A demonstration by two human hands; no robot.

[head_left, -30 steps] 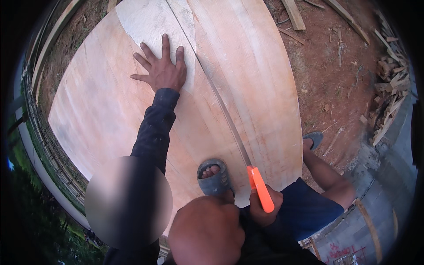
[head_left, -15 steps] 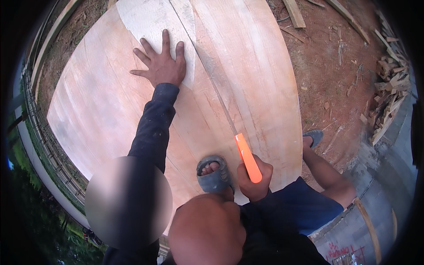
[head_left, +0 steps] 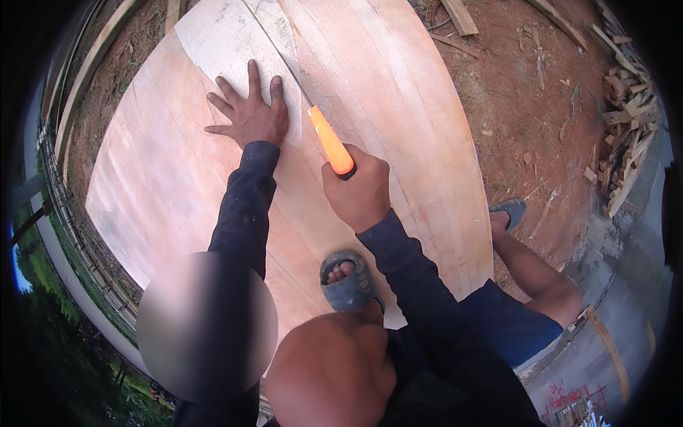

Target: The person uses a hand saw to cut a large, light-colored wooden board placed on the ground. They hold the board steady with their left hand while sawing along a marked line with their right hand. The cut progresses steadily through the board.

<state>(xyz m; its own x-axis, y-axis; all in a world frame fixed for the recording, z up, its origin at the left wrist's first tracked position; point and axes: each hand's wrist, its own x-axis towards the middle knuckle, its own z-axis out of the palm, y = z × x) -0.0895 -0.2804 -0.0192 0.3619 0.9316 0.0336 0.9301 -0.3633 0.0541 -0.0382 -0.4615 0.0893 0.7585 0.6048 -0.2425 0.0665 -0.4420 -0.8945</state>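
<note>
My left hand (head_left: pixel 255 115) lies spread and flat on a pale plywood sheet (head_left: pixel 413 135), just left of a long straight cut or line running up its lighter patch. My right hand (head_left: pixel 359 185) is closed round the orange handle (head_left: pixel 327 134) of a handsaw, whose narrow blade (head_left: pixel 293 78) runs away from me along that line, toward the sheet's far edge. My sandalled foot (head_left: pixel 345 283) rests on the sheet below my right hand, with my bent knee (head_left: pixel 327 370) nearest me.
Timber lengths (head_left: pixel 459 16) lie on red dirt beyond the sheet. A pile of wood offcuts (head_left: pixel 626 135) stands at the right beside grey concrete (head_left: pixel 626 235). My other foot (head_left: pixel 509 213) is on the ground right of the sheet. Long poles (head_left: pixel 85 85) and greenery are at the left.
My right hand has pushed the saw a long way forward along the line, its handle now beside my left hand. My left hand stays spread on the sheet; the view has shifted slightly.
</note>
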